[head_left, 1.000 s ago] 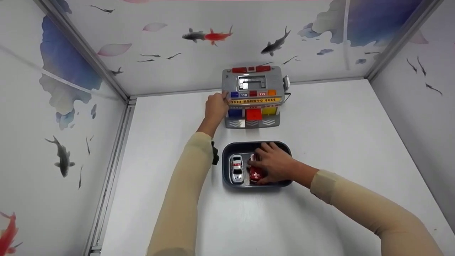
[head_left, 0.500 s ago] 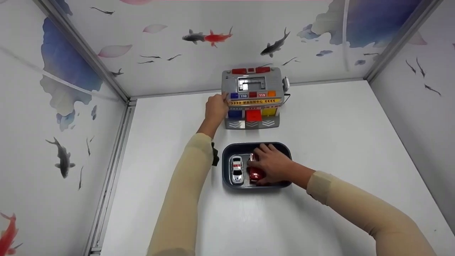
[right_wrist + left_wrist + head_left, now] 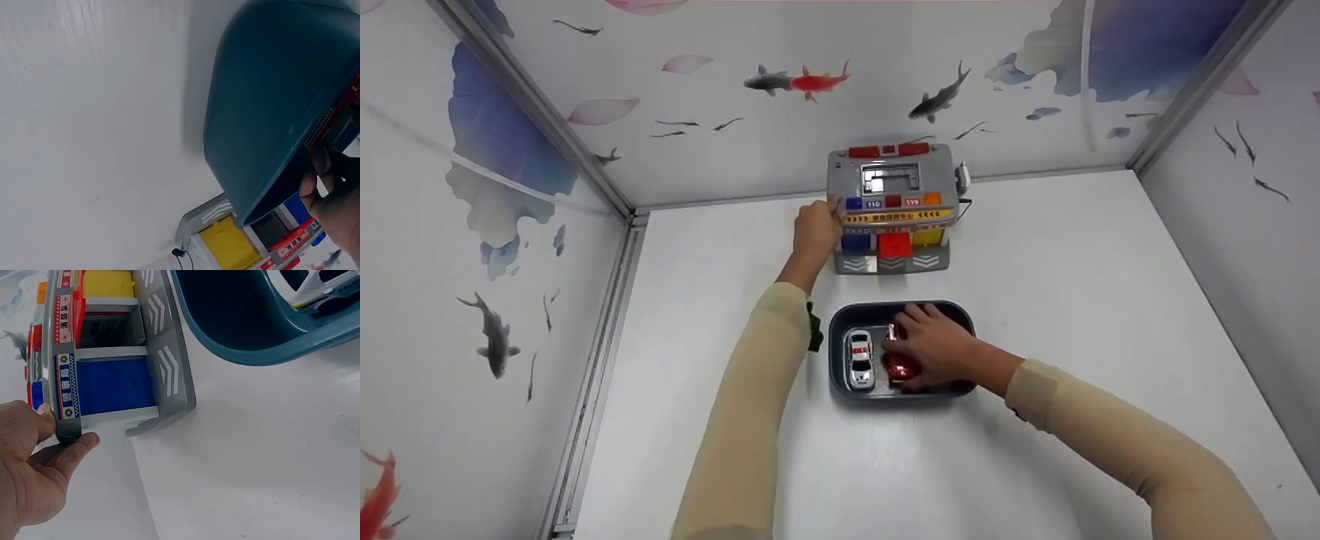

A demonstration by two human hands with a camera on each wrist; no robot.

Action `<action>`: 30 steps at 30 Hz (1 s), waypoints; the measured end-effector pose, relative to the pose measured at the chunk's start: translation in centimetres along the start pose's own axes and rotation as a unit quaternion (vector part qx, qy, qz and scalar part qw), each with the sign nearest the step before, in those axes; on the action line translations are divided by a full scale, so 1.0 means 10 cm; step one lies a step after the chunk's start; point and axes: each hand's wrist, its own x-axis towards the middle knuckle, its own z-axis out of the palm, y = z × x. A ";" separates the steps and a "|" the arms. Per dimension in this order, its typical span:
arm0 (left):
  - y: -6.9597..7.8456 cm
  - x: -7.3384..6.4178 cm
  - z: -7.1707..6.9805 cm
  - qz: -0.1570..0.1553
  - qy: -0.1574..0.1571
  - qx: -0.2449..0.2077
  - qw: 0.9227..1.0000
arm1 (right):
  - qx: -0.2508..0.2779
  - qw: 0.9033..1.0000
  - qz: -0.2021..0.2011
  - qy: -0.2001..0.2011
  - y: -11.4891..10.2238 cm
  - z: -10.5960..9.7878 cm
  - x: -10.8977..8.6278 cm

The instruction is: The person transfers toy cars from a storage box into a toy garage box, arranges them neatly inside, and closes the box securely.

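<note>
A grey toy garage (image 3: 849, 178) stands at the back of the table. My left hand (image 3: 816, 231) pinches the left edge of its roof, thumb on one side and fingers on the other in the left wrist view. The garage's blue door (image 3: 115, 387) and yellow door (image 3: 109, 283) are down, and the middle red door (image 3: 895, 245) is swung up from a dark bay. Inside the dark blue basin (image 3: 901, 395), my right hand (image 3: 941, 349) grips a red toy car (image 3: 901, 369), partly hidden by the fingers. A white toy police car (image 3: 860, 360) lies left of it.
The basin sits in front of the garage on a white table (image 3: 720, 247). Printed walls (image 3: 675, 165) enclose the table at the back and both sides. From the garage's right side stick out a white part (image 3: 963, 176) and a black cord (image 3: 966, 206).
The right forearm has shifted slightly left, with the hand still on the red toy car in the basin. The left hand keeps its place on the garage roof.
</note>
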 end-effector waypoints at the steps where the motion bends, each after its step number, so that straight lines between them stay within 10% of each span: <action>1: 0.00 0.00 0.00 0.000 0.001 0.000 1.000 | 0.000 1.000 -0.001 0.002 0.00 -0.01 -0.01; 30: 0.01 -0.03 -0.01 0.005 0.009 0.000 1.000 | 0.010 0.994 -0.025 0.109 0.17 -0.34 -0.16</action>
